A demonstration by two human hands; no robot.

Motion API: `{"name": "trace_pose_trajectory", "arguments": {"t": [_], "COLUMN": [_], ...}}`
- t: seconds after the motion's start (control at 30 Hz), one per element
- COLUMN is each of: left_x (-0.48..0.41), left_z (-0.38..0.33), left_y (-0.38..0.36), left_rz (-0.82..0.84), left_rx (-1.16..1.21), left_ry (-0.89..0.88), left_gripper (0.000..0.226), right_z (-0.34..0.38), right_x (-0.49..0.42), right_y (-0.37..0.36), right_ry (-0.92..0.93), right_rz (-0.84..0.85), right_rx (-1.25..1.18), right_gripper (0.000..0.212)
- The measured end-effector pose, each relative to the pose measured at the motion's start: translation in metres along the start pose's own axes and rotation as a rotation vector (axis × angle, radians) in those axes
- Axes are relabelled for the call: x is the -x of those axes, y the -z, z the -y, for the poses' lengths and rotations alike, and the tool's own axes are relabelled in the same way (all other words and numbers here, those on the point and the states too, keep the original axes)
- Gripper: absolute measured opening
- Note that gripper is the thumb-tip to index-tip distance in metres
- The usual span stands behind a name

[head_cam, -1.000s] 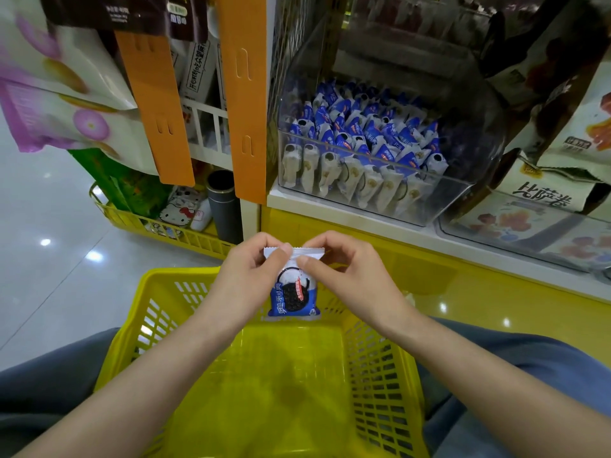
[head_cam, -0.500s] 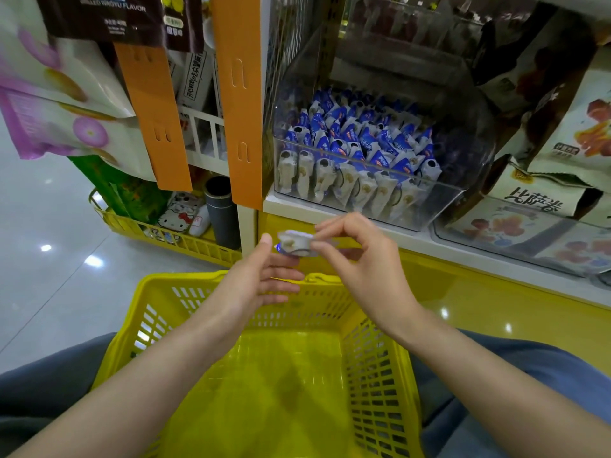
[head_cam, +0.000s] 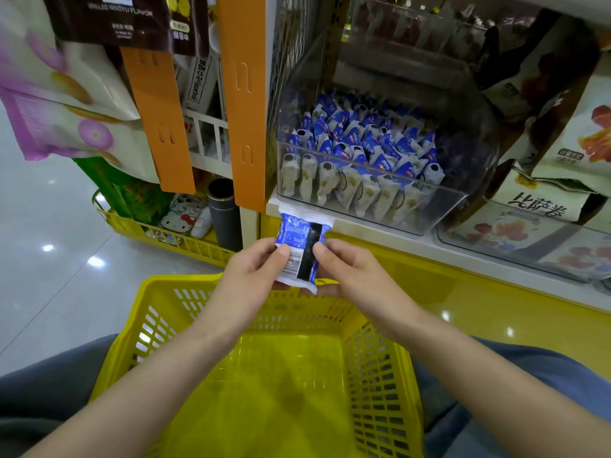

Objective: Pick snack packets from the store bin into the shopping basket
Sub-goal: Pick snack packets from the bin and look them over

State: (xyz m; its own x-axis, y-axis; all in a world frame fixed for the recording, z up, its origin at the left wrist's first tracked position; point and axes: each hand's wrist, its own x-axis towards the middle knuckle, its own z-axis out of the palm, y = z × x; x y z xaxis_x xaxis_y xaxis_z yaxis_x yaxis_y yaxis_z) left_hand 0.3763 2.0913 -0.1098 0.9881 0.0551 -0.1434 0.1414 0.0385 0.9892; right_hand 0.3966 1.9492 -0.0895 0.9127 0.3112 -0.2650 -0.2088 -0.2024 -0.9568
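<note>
Standing upright at frame centre, the snack packet (head_cam: 301,249) was pinched between left hand (head_cam: 254,276) and right hand (head_cam: 350,276) fingers, above the basket (head_cam: 158,312).

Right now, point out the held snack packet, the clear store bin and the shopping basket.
snack packet (head_cam: 297,239): head view, blue back panel.
store bin (head_cam: 472,160): head view, bare right wall.
shopping basket (head_cam: 185,281): head view, far rim.

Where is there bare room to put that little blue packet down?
The basket floor, bordered by its four mesh walls, is all bare, just below the left hand and right hand pinching the packet. The clear bin is crammed with packets; the shelf ledge before it is only a thin strip.
</note>
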Motion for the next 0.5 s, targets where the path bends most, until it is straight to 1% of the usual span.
{"name": "trace_pose_trajectory", "arguments": {"t": [0.03,0.1,0.17,0.2,0.3,0.4,0.5], "left_x": [0.0001,0.0003,0.0021,0.0035,0.0046,0.0037,0.004], "left_z": [0.0016,0.0054,0.0069,0.0078,0.0078,0.007,0.0086], "left_y": [0.0003,0.0018,0.0019,0.0012,0.0004,0.0016,0.0005], "left_rz": [-0.04,-0.111,-0.076,-0.047,-0.025,-0.014,0.034], "left_rx": [-0.064,-0.231,-0.375,-0.407,-0.399,-0.421,-0.389], "left_ry": [-0.052,-0.169,-0.248,-0.256,-0.226,-0.211,-0.201], "left_gripper": [0.014,0.023,0.03,0.034,0.041,0.032,0.029], "right_z": [0.0002,0.0,-0.0014,-0.0015,-0.0033,-0.005,-0.0086], "right_x": [0.0006,0.0013,0.0011,0.001,0.0004,-0.0006,-0.0026], "right_y": [-0.0002,0.0001,0.0003,-0.0003,-0.003,-0.0047,-0.003], "right_ry": [-0.016,-0.028,-0.036,-0.038,-0.029,0.009,0.054], "right_rz": [0.013,-0.008,-0.043,-0.054,-0.057,-0.061,-0.098], "right_rx": [-0.033,-0.089,-0.137,-0.151,-0.16,-0.082,-0.012], "right_gripper": [0.024,0.022,0.021,0.022,0.022,0.017,0.021]}}
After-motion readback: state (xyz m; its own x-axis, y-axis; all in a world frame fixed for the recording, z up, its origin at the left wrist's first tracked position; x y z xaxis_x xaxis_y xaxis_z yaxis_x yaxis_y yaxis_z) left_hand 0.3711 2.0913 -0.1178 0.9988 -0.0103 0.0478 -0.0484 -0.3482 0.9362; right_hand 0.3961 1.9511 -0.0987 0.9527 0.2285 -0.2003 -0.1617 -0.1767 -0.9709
